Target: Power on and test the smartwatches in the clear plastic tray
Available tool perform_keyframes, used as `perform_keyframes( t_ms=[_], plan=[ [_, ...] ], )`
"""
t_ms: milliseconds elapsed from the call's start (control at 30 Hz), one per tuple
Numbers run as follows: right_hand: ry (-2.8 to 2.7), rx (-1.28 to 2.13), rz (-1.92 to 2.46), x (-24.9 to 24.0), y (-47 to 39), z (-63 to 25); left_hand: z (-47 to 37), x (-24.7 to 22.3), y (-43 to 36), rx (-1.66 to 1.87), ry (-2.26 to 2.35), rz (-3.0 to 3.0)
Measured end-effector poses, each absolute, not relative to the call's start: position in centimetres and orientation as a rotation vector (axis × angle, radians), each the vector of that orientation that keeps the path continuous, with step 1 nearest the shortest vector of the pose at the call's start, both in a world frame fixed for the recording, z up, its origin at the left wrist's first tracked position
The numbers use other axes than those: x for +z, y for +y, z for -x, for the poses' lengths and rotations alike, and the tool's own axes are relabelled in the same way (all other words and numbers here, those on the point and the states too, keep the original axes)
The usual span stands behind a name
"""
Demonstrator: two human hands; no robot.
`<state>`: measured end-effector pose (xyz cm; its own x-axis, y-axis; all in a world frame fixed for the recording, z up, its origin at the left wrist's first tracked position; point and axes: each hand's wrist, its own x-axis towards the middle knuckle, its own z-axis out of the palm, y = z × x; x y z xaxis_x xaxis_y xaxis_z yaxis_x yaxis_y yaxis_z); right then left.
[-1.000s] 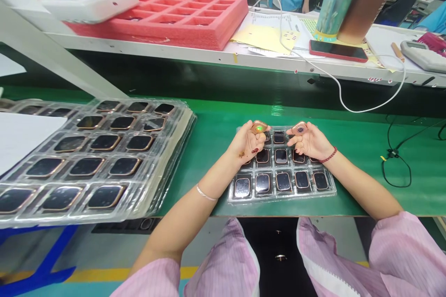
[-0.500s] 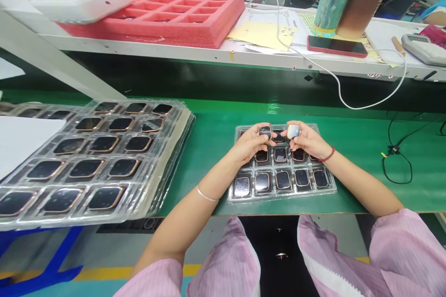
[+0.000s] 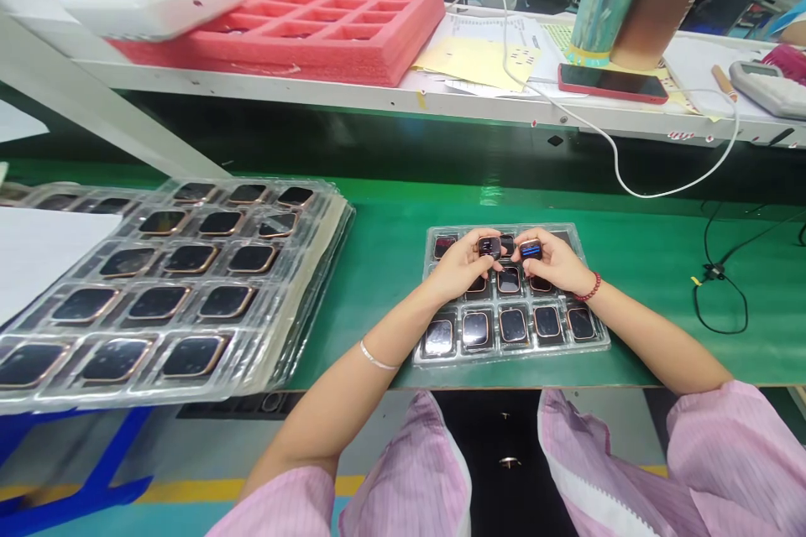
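Observation:
Square smartwatch bodies with dark screens and gold-coloured rims lie in the pockets of a clear plastic tray [image 3: 510, 355] on the green bench. Over the tray's back rows, my left hand [image 3: 467, 264] is closed on one smartwatch [image 3: 489, 247], its screen facing up with small light marks. Beside it, my right hand [image 3: 557, 260] pinches another smartwatch [image 3: 531, 249], whose screen shows a blue band. The two held watches are a little apart. My hands hide part of the tray's back pockets. A white bangle is on my left forearm, a red beaded bracelet on my right wrist.
At left, a stack of clear trays [image 3: 189, 302] holds more watches, with white paper [image 3: 50, 256] over part. The shelf above bears a pink foam tray [image 3: 327, 54], a phone [image 3: 614, 84], a teal cup [image 3: 608, 8] and a hanging white cable [image 3: 620, 172]. A black cable [image 3: 721, 327] lies at right.
Both watches have tilted in my fingers. The right one's screen went from bright glare to dark with a blue band; the left one now shows light marks. My hands shifted slightly down.

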<state>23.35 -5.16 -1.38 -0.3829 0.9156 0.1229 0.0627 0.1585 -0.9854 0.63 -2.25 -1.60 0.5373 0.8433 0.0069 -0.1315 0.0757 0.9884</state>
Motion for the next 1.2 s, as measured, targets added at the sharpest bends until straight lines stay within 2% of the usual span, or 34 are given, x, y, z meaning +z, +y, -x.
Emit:
perform_keyframes(
  t_ms=[1200],
  plan=[
    [-1.652, 1.318, 0.957, -1.39, -5.19, -23.33, -0.52, -1.43, -2.34, 0.779, 0.711, -1.325]
  ],
)
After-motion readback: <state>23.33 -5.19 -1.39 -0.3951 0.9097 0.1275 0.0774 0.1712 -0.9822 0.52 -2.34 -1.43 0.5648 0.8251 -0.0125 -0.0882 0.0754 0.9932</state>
